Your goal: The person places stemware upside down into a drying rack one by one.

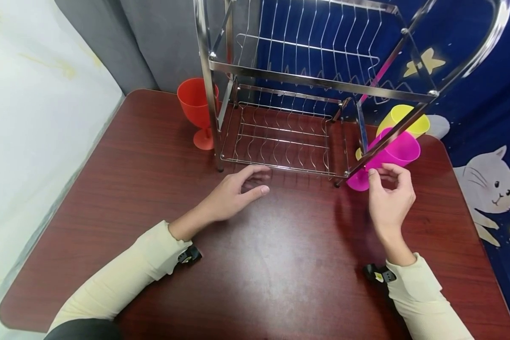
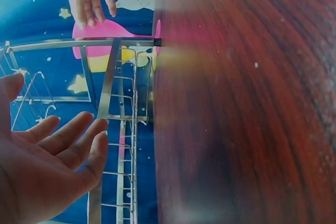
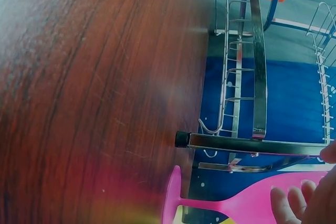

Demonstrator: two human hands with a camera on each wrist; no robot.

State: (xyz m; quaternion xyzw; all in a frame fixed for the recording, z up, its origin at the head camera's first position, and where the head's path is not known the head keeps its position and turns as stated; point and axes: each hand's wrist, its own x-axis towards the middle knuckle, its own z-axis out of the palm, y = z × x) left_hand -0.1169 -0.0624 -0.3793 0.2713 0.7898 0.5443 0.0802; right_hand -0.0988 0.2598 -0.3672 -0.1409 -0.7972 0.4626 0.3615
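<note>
A two-tier metal dish rack [image 1: 280, 78] stands upright at the back of the table, its wire shelves bare. My left hand [image 1: 233, 193] hovers in front of the lower tier, fingers spread and loosely bent, with nothing in it. A pink goblet [image 1: 401, 148] stands upright by the rack's right front leg. Close before its bowl is my right hand [image 1: 391, 200], fingers relaxed; whether they touch the goblet I cannot tell. In the right wrist view those fingers [image 3: 296, 200] overlap the pink bowl. Partly behind the pink one is a yellow goblet [image 1: 401, 118].
Left of the rack stands a red-orange goblet [image 1: 193, 101], partly hidden by a rack post. The dark wooden table [image 1: 276, 274] has rounded corners. Behind it hang a grey curtain [image 1: 165, 42] and a blue cloth [image 1: 484, 118] printed with stars and a cat.
</note>
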